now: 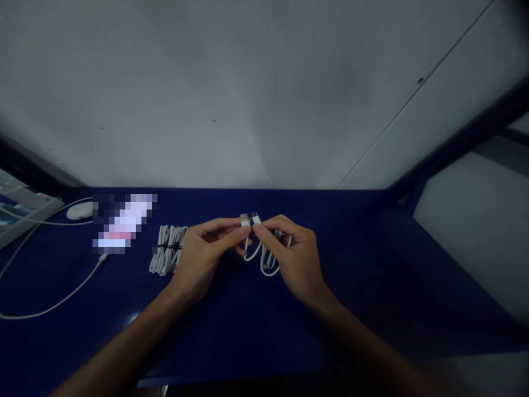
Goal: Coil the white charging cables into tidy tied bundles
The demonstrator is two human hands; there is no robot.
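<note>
Over the blue tabletop (248,320), both ends of a white USB cable (270,270) are held up close together. Between thumb and fingers, my left hand (200,253) pinches the wider USB plug (245,222), its metal tip pointing away from me. My right hand (295,251) grips the other plug (256,219), which has a smaller metal tip. Loops of the same cable hang below and behind the right fingers, partly hidden by them. Just left of my left hand lie several bundled white cables (164,253) bound with black ties, partly covered by that hand.
A phone with a lit, blurred screen (126,223) lies at left, a white charging cord (53,315) running from it. Behind it are a small white rounded case (80,210) and a pale box-like object (25,212). A grey wall (231,110) rises behind the table.
</note>
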